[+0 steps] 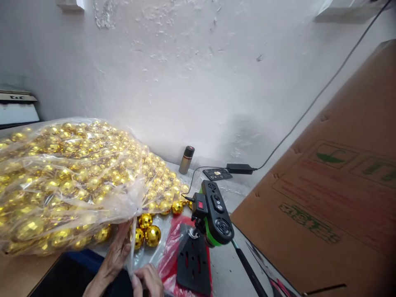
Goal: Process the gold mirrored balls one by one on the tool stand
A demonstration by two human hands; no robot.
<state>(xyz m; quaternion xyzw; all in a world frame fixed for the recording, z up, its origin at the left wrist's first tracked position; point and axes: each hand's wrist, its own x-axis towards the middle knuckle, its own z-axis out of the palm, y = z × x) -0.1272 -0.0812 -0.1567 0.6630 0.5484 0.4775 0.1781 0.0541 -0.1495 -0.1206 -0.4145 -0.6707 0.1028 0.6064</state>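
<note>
A large clear plastic bag (123, 206) full of shiny gold faceted balls (83, 165) bulges across the left side. My left hand (116, 251) is at the bag's lower right edge, its thumb against the plastic and its fingertips partly hidden by the film. Below and to the right, my right hand (148, 280) pinches a strip of the plastic that hangs from the bag; the bottom of the picture cuts this hand off. Just right of my left hand, several loose gold balls (152, 236) lie beside the bag.
A black-and-green device (216, 212) on a black stand plate (193, 264) stands over red plastic (170, 255). Behind are a dark-capped bottle (186, 160), a phone-like slab (217, 173) and a cabled black adapter (241, 168). A big cardboard box (328, 177) fills the right.
</note>
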